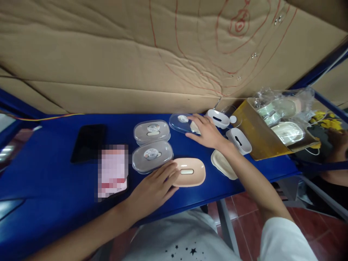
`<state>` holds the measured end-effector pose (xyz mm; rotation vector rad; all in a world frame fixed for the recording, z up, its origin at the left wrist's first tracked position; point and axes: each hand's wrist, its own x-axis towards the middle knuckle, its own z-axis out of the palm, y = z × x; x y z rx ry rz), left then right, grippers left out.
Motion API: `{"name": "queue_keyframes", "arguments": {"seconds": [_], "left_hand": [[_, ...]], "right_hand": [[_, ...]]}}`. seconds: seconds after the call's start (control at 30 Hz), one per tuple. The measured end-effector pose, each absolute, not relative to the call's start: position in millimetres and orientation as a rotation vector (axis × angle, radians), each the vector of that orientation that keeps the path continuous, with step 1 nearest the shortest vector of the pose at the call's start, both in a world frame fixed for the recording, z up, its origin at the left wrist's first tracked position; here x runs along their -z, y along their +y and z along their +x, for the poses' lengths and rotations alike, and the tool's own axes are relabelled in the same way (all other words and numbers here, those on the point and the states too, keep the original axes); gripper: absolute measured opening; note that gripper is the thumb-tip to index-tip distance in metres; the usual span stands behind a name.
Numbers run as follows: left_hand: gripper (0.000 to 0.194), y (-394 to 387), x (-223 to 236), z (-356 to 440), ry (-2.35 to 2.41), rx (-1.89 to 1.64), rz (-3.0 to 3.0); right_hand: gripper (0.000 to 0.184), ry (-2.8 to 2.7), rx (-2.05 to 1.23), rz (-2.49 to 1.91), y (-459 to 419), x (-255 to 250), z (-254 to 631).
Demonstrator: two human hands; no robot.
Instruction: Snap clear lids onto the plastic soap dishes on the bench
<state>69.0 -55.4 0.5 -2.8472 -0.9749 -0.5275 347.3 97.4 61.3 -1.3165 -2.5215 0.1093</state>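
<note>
Bench (54,145): blue, under both sets of fingers. Step in hand, as we judge it: handling loose soap-box parts, the left hand (154,185) at the peach soap dish (199,177) and the right hand (208,132) at the clear lid (176,125). We judge that the next move calls for a sure hold on the lid's rim, with the dish kept steady.

Containers, largest first. Cardboard box (248,134), to the right of the right fingers: open-topped, holding pale green pieces in clear bags (274,112) and a cream dish (288,133) in plastic. Two clear-lidded soap boxes, far (140,134) and near (141,156), lie left of the right fingers and beyond the left ones, each with a round label; we cannot make out their insides fully. The peach dish lies at the left fingertips, which overlap its left end; a pale oblong strip shows at its middle, insert or slot unclear. The clear lid lies under the right fingertips. Two white slotted trays (223,121) (243,139) sit just right of the right hand.

Fingers: left bunched, right spread; whether either grips, we cannot tell.
</note>
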Motion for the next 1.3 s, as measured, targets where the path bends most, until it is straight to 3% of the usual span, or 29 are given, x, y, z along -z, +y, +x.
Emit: {"name": "queue_keyframes", "arguments": {"seconds": [0.17,0.33,0.47,0.67,0.93,1.17,1.3], "left_hand": [[0.042,-57,-2,62,-1.203,0.683,-2.856],[0.061,-59,-2,60,-1.283,0.76,-2.871],[0.058,-58,-14,51,-1.184,0.786,-2.876],[0.026,-43,-34,18,-1.174,0.649,-2.642],[0.04,-20,-31,2,-1.192,0.409,-2.543],[0.033,-35,-30,23,-1.011,0.693,-2.84],[0.041,-33,-20,32,-0.854,0.661,-3.027]], "right_hand": [[0.074,-2.527,-0.394,-1.183,-21,-62,403],[0.068,-2.571,-0.402,-1.233,-82,-34,395],[0.067,-2.613,-0.356,-1.118,-79,-23,377],[0.064,-2.631,-0.356,-1.075,-64,-28,371],[0.062,-2.586,-0.362,-1.02,-61,-17,371],[0.065,-2.628,-0.301,-0.986,-62,-10,362],[0.069,-2.658,-0.253,-1.005,-61,-8,355]]}}
